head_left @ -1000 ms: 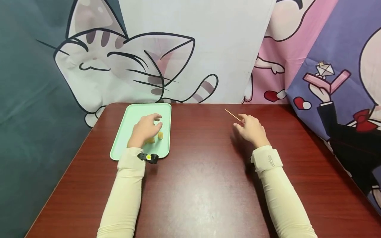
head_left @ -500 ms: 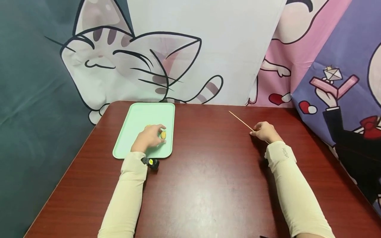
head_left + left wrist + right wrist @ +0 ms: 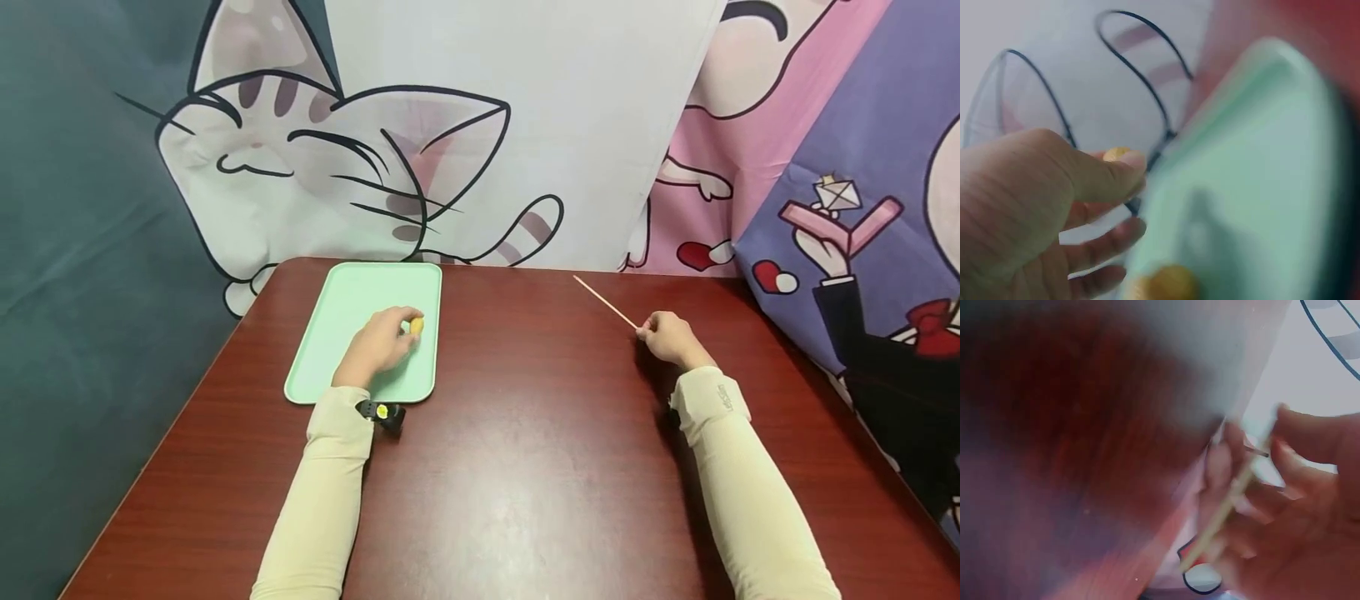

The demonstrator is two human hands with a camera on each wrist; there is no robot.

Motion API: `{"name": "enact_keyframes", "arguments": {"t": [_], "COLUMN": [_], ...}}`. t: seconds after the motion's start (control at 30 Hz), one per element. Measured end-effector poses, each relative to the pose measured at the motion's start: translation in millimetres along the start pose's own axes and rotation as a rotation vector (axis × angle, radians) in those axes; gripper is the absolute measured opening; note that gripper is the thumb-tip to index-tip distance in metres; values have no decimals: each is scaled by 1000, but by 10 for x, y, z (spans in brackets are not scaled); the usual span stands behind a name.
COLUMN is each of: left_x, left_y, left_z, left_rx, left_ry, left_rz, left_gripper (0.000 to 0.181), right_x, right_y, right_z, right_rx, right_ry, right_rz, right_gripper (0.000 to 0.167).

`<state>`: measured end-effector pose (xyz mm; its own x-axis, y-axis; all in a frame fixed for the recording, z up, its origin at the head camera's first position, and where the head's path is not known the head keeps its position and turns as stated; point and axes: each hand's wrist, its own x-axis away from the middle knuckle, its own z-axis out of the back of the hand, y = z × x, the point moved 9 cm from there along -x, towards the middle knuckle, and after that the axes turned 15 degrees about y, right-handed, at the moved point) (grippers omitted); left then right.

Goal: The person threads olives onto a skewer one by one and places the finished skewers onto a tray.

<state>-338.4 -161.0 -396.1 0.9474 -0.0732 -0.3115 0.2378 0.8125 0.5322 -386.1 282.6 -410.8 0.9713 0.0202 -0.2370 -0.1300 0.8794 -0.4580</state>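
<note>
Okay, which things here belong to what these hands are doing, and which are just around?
Part of the job:
thin stick, held by the right hand
small yellow piece, pinched by the left hand
second yellow piece, on the tray, blurred
green tray, below the left hand

Just around:
cat-print backdrop
black wrist device
table, apparently only the surface

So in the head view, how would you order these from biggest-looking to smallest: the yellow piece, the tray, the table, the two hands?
1. Table
2. Tray
3. Left hand and right hand: too alike to rank
4. Yellow piece
</note>
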Motion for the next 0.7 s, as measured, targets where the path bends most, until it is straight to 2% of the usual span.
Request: {"name": "enact_keyframes", "arguments": {"t": [0.13,0.2,0.3,0.4,0.57,0.7], "left_x": [-100,-139,-185,-228,-312,-426], "left_y": [252,371,521,651,783,878], "left_z": [198,297,372,377,319,330], "left_rx": [208,277,353,449,737,894], "left_ry": [103,149,178,174,176,231], "left_rz": [-22,-22,-21,-28,31,53], "left_gripper": [41,40,35,29,30,31], "right_x": [31,43,97,138,191,218], "right_y": [-141,-232,-369,-509,-737,-918], "right_z": [90,141,217,322,545,730], "right_rx": [-118,-154,-205,-238,-271,-312], "right_ry": [61,75,96,123,187,215], "right_rz": [34,66,103,136,188,205], "right_gripper": [14,12,9,9,13,10]}}
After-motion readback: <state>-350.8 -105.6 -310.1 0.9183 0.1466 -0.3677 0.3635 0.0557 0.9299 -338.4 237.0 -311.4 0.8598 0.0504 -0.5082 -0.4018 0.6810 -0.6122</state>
